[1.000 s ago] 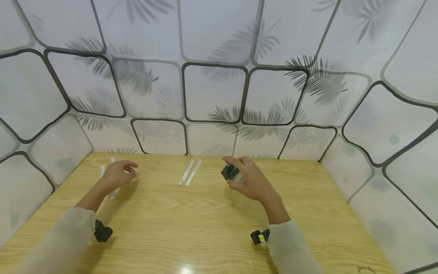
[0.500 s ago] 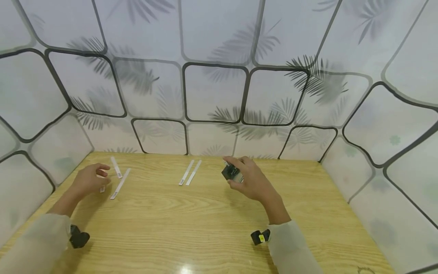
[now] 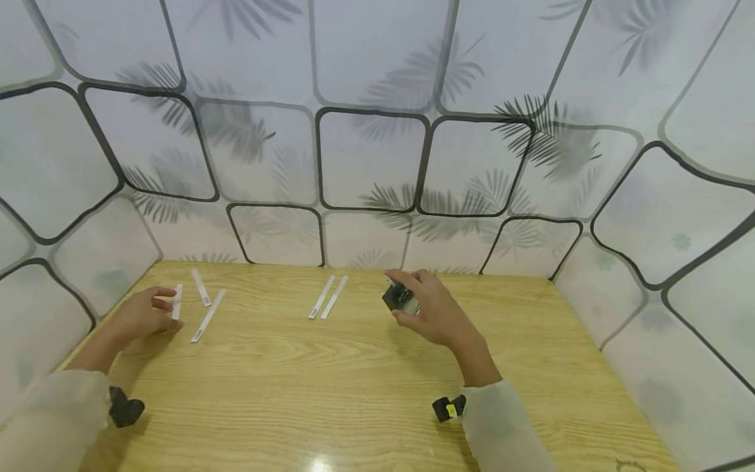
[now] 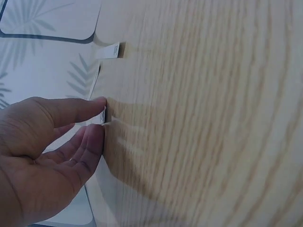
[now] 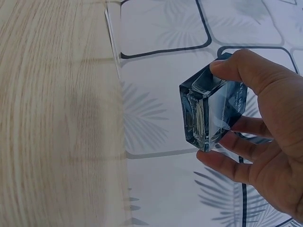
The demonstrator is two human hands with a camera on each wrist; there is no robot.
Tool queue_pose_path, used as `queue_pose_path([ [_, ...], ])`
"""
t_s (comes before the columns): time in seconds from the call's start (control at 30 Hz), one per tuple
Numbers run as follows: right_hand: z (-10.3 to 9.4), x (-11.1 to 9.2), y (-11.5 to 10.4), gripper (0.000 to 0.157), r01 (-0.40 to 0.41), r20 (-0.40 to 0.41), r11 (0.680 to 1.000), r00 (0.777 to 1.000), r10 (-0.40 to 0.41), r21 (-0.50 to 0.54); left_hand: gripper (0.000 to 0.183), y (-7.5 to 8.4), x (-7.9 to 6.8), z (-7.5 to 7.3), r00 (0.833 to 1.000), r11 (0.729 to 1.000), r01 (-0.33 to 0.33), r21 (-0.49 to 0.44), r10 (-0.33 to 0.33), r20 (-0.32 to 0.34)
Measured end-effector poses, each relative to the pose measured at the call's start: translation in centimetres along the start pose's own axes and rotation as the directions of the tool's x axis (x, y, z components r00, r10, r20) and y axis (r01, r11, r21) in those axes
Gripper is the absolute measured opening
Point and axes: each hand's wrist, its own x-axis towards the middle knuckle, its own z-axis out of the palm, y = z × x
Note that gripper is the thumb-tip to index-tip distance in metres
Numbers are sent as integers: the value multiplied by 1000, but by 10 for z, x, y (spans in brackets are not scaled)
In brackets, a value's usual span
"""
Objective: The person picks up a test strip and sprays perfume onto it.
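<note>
At the table's far left, my left hand (image 3: 144,313) has its thumb and fingers on either side of a narrow white paper strip (image 3: 177,303), pinching it by the edges. The strip's small printed label (image 4: 102,115) shows between the fingertips in the left wrist view. Two more white strips, one (image 3: 201,288) farther back and one (image 3: 208,316) nearer, lie just right of this hand. My right hand (image 3: 433,308) holds a faceted, dark-tinted glass perfume bottle (image 5: 213,104) above the table, tilted. Its index finger lies over the bottle's top; part of the bottle is hidden by the hand.
Two further white strips, a left one (image 3: 321,297) and a right one (image 3: 334,297), lie side by side at the back middle of the wooden table (image 3: 330,393). A patterned fabric wall (image 3: 371,157) borders the table at the back and sides.
My left hand has moved left and come down to the leftmost strip, uncovering the two strips beside it. My right hand and the perfume bottle have stayed put.
</note>
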Motion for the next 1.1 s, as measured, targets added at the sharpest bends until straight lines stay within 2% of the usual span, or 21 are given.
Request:
queue_pose_path([
  [0.33,1,1,0,71,1,-4,1000,1000,-1,1,80,0,-1,-5,999,999,32,-26,-32,-16],
  [0.6,2,1,3,71,-9,12,1000,1000,9,0,78,4,-1,-6,997,994,72,-79,-71,13],
  [0.7,3,1,3,71,-4,6,1000,1000,4,4,77,4,-1,-6,997,994,70,-86,-69,21],
  [0.9,3,1,3,71,3,2,1000,1000,-3,1,75,5,0,-5,998,997,60,-43,-59,25],
  [1.1,4,1,4,70,7,0,1000,1000,-7,-9,71,5,-1,-3,998,995,46,-85,-43,35],
])
